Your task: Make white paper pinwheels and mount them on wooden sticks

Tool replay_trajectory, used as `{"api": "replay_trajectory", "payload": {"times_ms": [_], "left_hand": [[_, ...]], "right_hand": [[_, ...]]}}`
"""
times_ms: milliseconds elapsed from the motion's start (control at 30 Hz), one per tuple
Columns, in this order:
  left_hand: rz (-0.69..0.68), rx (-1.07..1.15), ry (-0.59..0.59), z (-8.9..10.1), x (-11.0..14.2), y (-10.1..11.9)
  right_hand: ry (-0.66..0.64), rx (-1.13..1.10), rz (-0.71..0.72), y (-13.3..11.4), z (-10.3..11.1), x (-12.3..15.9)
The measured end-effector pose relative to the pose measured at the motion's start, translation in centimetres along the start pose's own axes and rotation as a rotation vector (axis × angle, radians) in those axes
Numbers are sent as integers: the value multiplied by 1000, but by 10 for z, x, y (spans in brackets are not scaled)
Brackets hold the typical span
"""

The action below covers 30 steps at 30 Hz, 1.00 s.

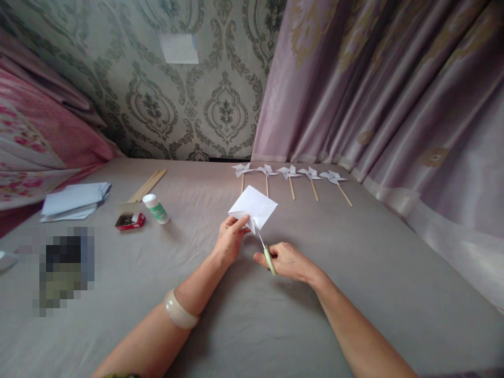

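Note:
A white square of paper [254, 203] is pinched between the thumb and fingers of my left hand [231, 237], one corner pointing toward me. My right hand [290, 261] grips scissors [269, 258] with pale green handles. Their blades reach into the paper's near corner, beside my left thumb. Beyond the paper, several white paper pinwheels [290, 172] on wooden sticks lie in a row. The fingers of my left hand under the sheet are partly hidden.
To the left stand a white-and-green glue bottle [158, 209] and a small red open box [130, 221] with small items inside. Behind them lie wooden sticks [148, 185]. A stack of white paper [74, 201] rests farther left. Curtains [354, 94] hang along the right side.

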<state>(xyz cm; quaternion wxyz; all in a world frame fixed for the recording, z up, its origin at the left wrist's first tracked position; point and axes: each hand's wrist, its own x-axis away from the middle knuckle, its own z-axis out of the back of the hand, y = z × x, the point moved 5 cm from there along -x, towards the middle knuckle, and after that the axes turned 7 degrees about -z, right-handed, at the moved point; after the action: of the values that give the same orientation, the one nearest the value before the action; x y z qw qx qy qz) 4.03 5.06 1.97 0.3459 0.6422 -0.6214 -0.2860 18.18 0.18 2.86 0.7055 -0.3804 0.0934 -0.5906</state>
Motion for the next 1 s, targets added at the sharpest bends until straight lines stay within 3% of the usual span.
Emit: {"api": "replay_trajectory", "payload": {"times_ms": [133, 200, 400, 533, 833, 1000], "left_hand": [[-11, 14, 41, 10, -9, 8], [6, 15, 71, 15, -13, 9], [64, -55, 27, 18, -15, 3], [100, -195, -51, 16, -12, -2], [-41, -612, -195, 17, -14, 0], [-149, -924, -207, 23, -17, 2]], "right_hand": [[-124, 94, -65, 15, 9, 7], [-121, 143, -135, 23, 20, 10], [199, 450, -459, 46, 67, 19], [242, 576, -635, 60, 81, 26], [217, 565, -685, 72, 84, 26], [176, 554, -695, 71, 85, 28]]}}
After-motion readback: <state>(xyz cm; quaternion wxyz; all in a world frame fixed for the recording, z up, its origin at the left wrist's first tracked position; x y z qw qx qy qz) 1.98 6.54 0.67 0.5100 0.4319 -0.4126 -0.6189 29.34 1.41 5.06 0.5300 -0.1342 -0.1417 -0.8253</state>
